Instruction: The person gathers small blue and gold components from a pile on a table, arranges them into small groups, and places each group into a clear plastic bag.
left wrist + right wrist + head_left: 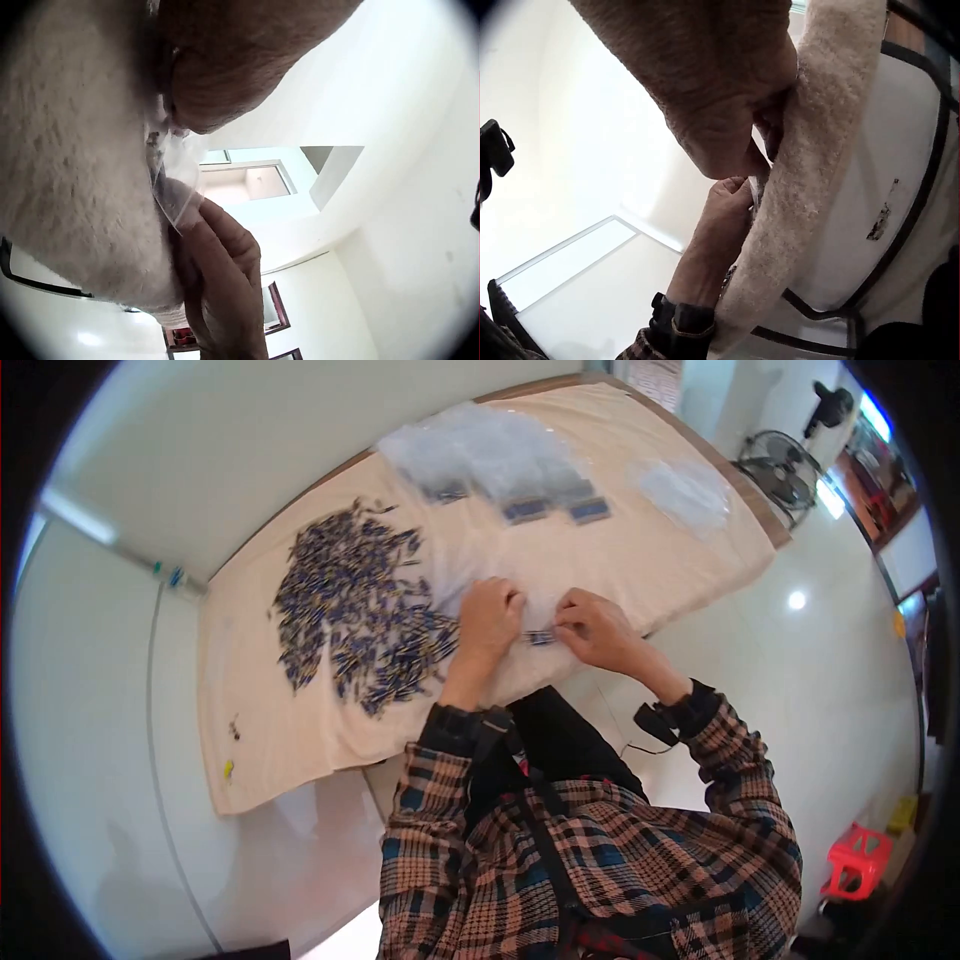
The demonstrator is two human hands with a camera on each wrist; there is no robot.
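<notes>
A small clear plastic bag (174,196) lies between my two hands at the cloth's near edge. Several small dark blue pieces (540,637) show in a short row at the bag. My right hand (598,630) pinches the bag's edge between thumb and fingers, plainest in the left wrist view. On the other side, my left hand (490,618) has its fingers curled at the bag and grips it; its fingertips are mostly hidden. Just left of that hand spreads a big heap of small blue pieces (345,585) with yellowish parts.
A pale fleecy cloth (290,760) covers the table. Toward the back lie a pile of clear bags (480,445) and several filled bags (590,510). More clear bags (685,495) are at the right. A fan (780,470) and a red stool (858,860) stand on the floor.
</notes>
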